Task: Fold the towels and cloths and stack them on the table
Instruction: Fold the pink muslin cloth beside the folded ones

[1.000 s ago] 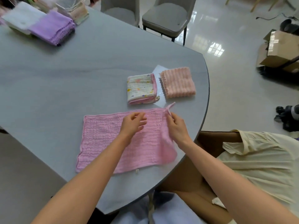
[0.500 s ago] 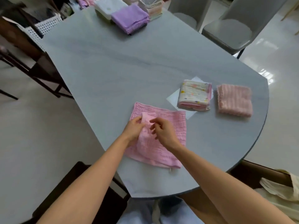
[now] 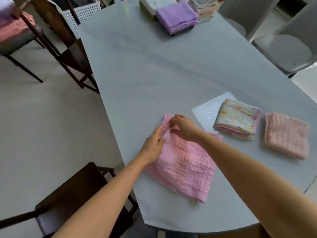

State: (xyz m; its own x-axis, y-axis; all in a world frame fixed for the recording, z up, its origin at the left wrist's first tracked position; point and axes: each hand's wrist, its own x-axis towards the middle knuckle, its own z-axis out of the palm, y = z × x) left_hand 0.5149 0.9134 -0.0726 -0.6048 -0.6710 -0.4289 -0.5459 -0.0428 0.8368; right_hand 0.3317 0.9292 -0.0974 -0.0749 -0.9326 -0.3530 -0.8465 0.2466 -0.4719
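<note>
Fingers (image 3: 161, 130) of both my hands pinch the pink cloth's (image 3: 185, 164) far corner. It lies folded on the counter (image 3: 154, 74), under my hands.

Head view, steeply down and forward over near table (image 3: 154, 69)

The table (image 3: 154, 69) looks smooth, matt grey stone. The pink cloth (image 3: 185, 165) is puckered, waffle-textured fabric; the peach towel (image 3: 286, 136) is ribbed and fluffy. A white basket (image 3: 82, 12) is perforated plastic; the floor (image 3: 42, 121) glossy.
</note>
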